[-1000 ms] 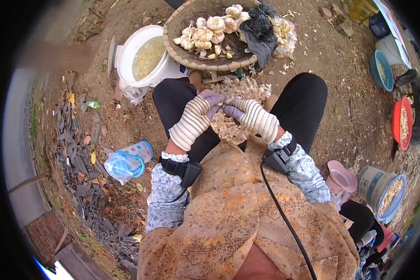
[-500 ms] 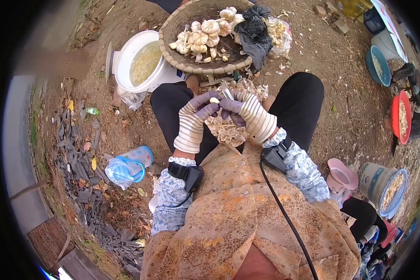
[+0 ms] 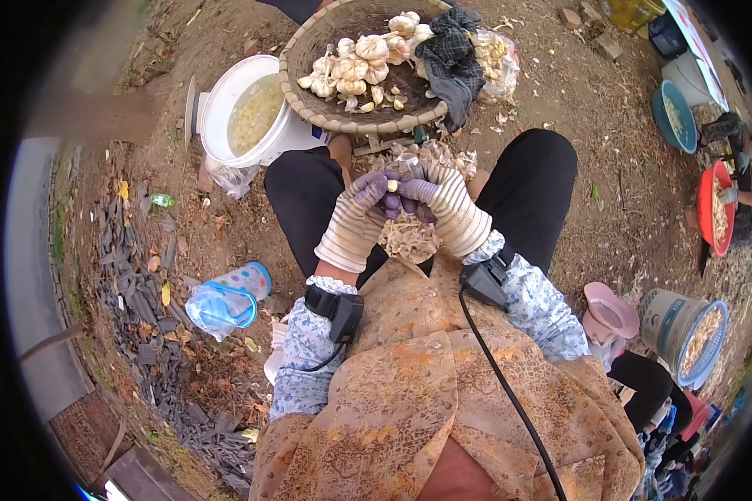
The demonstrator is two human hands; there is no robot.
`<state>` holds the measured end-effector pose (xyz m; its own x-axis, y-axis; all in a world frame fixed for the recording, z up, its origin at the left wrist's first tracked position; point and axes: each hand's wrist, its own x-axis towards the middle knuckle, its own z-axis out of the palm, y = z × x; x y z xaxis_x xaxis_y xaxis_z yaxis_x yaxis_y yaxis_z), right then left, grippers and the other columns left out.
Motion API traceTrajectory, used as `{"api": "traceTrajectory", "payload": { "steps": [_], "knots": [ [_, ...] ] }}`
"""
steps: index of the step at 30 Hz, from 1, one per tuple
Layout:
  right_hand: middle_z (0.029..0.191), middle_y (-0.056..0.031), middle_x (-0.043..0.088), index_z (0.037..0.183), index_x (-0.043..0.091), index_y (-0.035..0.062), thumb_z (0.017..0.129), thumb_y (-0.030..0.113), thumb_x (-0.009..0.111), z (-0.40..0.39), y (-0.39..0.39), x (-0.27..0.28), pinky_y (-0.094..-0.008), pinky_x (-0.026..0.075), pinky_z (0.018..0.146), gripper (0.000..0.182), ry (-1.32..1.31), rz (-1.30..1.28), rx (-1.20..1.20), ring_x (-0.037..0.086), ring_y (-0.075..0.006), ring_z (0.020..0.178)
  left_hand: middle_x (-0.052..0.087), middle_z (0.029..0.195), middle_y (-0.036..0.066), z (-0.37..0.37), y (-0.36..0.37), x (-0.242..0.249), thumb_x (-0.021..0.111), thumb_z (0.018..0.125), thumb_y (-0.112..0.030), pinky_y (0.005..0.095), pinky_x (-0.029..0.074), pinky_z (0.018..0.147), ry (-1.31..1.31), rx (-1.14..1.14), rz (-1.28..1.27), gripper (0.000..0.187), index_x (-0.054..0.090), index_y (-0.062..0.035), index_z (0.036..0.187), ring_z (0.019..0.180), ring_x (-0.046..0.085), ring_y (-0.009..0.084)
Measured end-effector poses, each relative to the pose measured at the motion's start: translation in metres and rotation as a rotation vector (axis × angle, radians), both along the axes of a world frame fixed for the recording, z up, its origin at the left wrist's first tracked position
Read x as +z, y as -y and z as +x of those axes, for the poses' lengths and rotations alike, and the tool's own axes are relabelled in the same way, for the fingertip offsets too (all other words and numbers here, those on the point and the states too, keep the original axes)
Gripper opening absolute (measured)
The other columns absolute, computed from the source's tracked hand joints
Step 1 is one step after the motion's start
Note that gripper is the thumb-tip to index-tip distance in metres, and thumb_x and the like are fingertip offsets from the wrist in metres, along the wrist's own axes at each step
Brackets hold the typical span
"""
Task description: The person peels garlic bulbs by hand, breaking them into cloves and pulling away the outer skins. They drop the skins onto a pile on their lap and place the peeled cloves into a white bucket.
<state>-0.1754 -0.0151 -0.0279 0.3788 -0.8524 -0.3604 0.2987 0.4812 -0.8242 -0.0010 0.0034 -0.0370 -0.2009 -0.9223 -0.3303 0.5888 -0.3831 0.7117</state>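
Observation:
My left hand (image 3: pixel 358 215), in a striped glove with purple fingertips, is closed in a pinch on a pale garlic clove (image 3: pixel 392 185). Close against it, my right hand (image 3: pixel 453 204), gloved the same way, has its fingers curled around a small knife; a bit of shiny blade (image 3: pixel 409 162) shows above the fingers, and its handle is hidden. The fingertips of both hands meet at the clove. Dry garlic skins (image 3: pixel 411 239) lie heaped beneath my hands, between my knees. Beyond them stands a woven basket (image 3: pixel 368 128) with whole garlic bulbs (image 3: pixel 372 48) and loose cloves.
A white bucket (image 3: pixel 211 125) of liquid and peeled cloves stands left of the basket. A dark cloth (image 3: pixel 451 58) hangs over the basket's rim beside a bag of cloves (image 3: pixel 498 63). At right are a red basin (image 3: pixel 718 236), a co-worker's gloved hand (image 3: pixel 730 195) and a bucket (image 3: pixel 667 321).
The clove has turned between my fingers, and my hands sit slightly lower. A co-worker's gloved hand has come to the red basin at right.

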Motion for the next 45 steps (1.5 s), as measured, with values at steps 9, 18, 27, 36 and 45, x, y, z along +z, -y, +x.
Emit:
{"api": "traceTrajectory", "payload": {
  "steps": [9, 18, 27, 36, 45],
  "knots": [
    [0.069, 0.0023, 0.059, 0.087, 0.064, 0.0063, 0.088, 0.019, 0.068, -0.001, 0.004, -0.003, -0.0171, 0.032, 0.046, 0.014, 0.003, -0.027, -0.001, 0.045, -0.002, 0.052, 0.065, 0.077, 0.006, 0.004, 0.009, 0.007, 0.063, 0.096, -0.022, 0.023, 0.047, 0.048, 0.377, -0.095, 0.024, 0.027, 0.066, 0.0031, 0.107, 0.057, 0.06, 0.0117],
    [0.073, -0.0033, 0.063, 0.093, 0.063, 0.0055, 0.086, 0.015, 0.07, -0.018, 0.026, -0.027, -0.0195, 0.033, 0.041, 0.013, 0.153, 0.271, 0.038, 0.049, -0.0036, 0.049, 0.066, 0.093, 0.012, 0.084, 0.076, 0.018, 0.063, 0.095, -0.013, 0.029, 0.053, 0.057, 0.218, 0.335, -0.122, 0.029, 0.06, 0.0018, 0.12, 0.07, 0.065, 0.0177],
    [0.092, -0.0098, 0.069, 0.111, 0.062, -0.0041, 0.084, 0.018, 0.071, -0.011, 0.055, 0.034, -0.0305, 0.05, 0.075, 0.036, -0.498, -0.217, 0.143, 0.062, -0.0159, 0.084, 0.068, 0.107, 0.015, 0.133, 0.095, 0.021, 0.066, 0.093, -0.021, 0.032, 0.058, 0.075, 0.707, 0.445, -0.107, 0.033, 0.064, 0.0036, 0.115, 0.089, 0.069, 0.0239],
    [0.074, -0.0183, 0.063, 0.096, 0.062, -0.0007, 0.087, 0.023, 0.068, 0.024, -0.015, 0.208, -0.0416, 0.049, 0.061, 0.026, -0.125, -1.045, 0.391, 0.063, -0.0358, 0.07, 0.069, 0.094, 0.008, 0.108, 0.088, 0.004, 0.06, 0.096, -0.013, 0.0238, 0.053, 0.066, 0.908, 0.454, -0.21, 0.021, 0.07, 0.0013, 0.108, 0.073, 0.063, 0.0111],
    [0.073, -0.0152, 0.062, 0.102, 0.061, 0.0007, 0.087, 0.022, 0.068, 0.044, -0.044, 0.225, -0.0401, 0.049, 0.061, 0.027, -0.179, -1.4, 0.473, 0.063, -0.0325, 0.069, 0.07, 0.087, 0.009, 0.106, 0.081, 0.012, 0.061, 0.095, -0.013, 0.0249, 0.052, 0.067, 0.923, 0.462, -0.24, 0.022, 0.069, 0.0024, 0.108, 0.071, 0.064, 0.0119]
  ]
}}
